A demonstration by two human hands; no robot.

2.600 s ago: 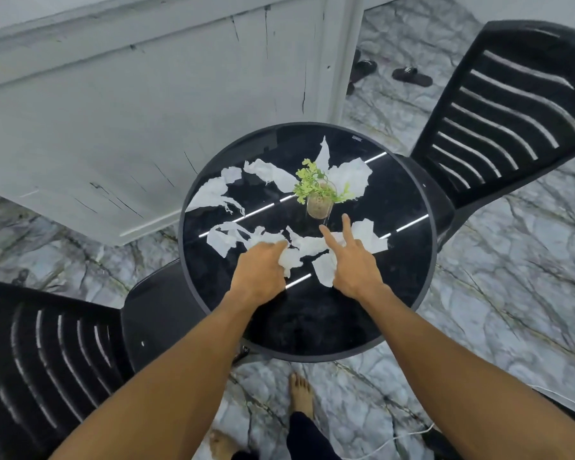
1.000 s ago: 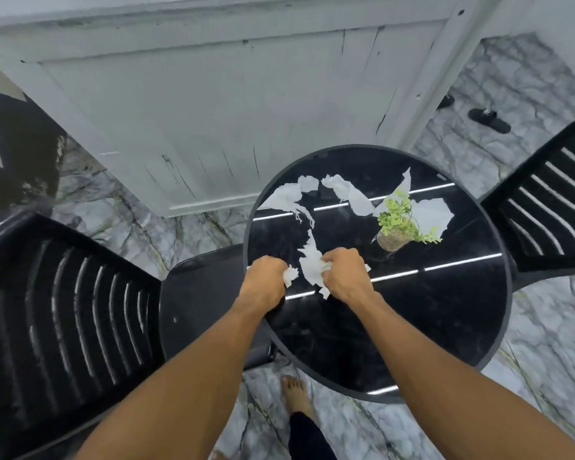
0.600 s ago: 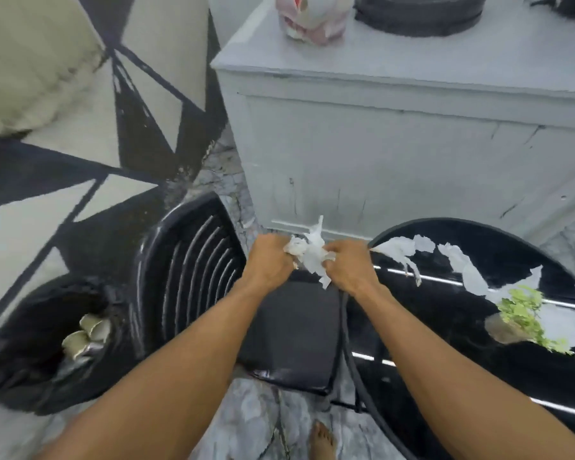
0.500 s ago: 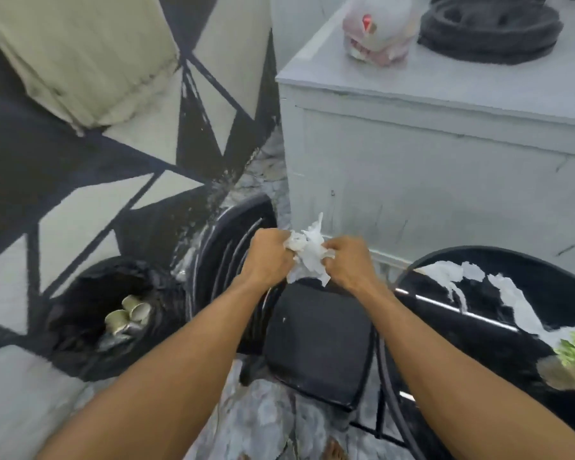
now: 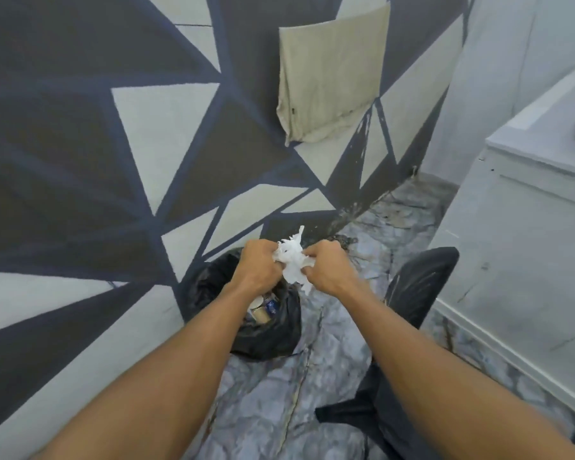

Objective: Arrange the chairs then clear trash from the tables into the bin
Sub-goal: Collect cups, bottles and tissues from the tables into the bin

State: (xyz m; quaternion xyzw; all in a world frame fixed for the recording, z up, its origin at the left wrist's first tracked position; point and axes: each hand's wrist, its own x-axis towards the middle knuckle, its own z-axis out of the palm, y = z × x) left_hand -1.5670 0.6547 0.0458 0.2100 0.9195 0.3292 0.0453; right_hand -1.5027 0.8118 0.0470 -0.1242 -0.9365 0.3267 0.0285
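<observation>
A crumpled wad of white paper scraps (image 5: 292, 260) is squeezed between my left hand (image 5: 258, 267) and my right hand (image 5: 327, 268), both closed around it. The hands hover over the bin (image 5: 213, 283), a black-bagged container standing on the floor against the patterned wall. Paper cups and other trash (image 5: 263, 310) lie inside it, partly hidden by my left wrist. A black plastic chair (image 5: 415, 287) stands just right of the bin, its back toward me. The table is out of view.
A wall painted with dark and pale triangles (image 5: 113, 161) fills the left, with a beige cloth (image 5: 329, 81) hanging on it. A grey-white counter (image 5: 528, 244) stands at the right. Marbled floor (image 5: 279, 393) runs between them.
Both hands gathered paper scraps off the round black table, bunched them together, and carried the wad left. The view swung from the table to the bin, which is now under my hands.
</observation>
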